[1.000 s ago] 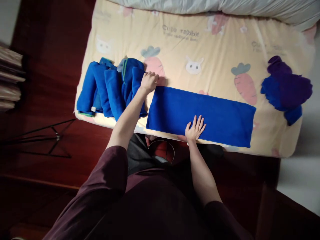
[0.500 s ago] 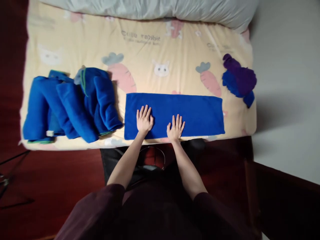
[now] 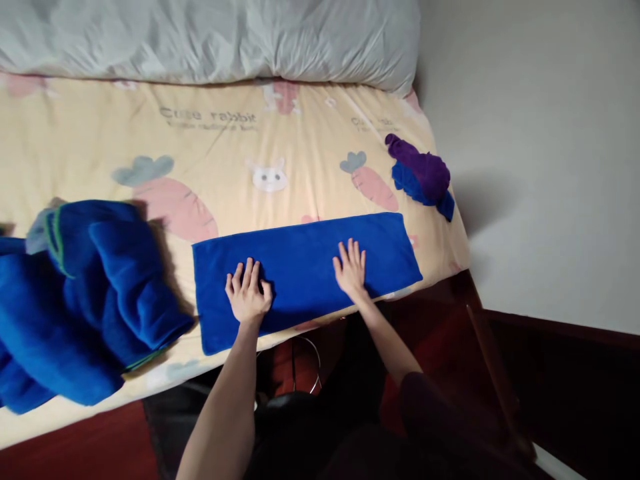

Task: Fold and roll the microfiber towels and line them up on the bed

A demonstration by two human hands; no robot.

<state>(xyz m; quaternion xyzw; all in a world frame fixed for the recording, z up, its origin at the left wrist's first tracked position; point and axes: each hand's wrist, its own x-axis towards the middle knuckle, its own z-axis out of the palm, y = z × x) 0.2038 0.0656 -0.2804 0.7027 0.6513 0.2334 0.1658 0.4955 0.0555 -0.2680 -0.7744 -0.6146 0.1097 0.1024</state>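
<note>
A flat blue towel point(image 3: 300, 267), a long rectangle, lies spread along the near edge of the bed. My left hand point(image 3: 249, 293) rests palm down on its left part, fingers apart. On its right half lies my right hand point(image 3: 351, 270), also flat with the fingers spread. Neither hand grips the cloth. Left of the towel is a heap of blue cloths point(image 3: 95, 300), rumpled and partly folded, some with green edging. The heap runs out of view on the left.
A crumpled purple cloth point(image 3: 425, 170) lies on a blue one at the bed's right edge. The bed sheet point(image 3: 300, 180) is cream with carrots and rabbits. A pale grey quilt point(image 3: 225, 40) lies along the back. A wall point(image 3: 540, 167) stands on the right.
The view has turned to the right and come closer. My right hand has moved a little up and right on the towel; both hands stay flat on it.
</note>
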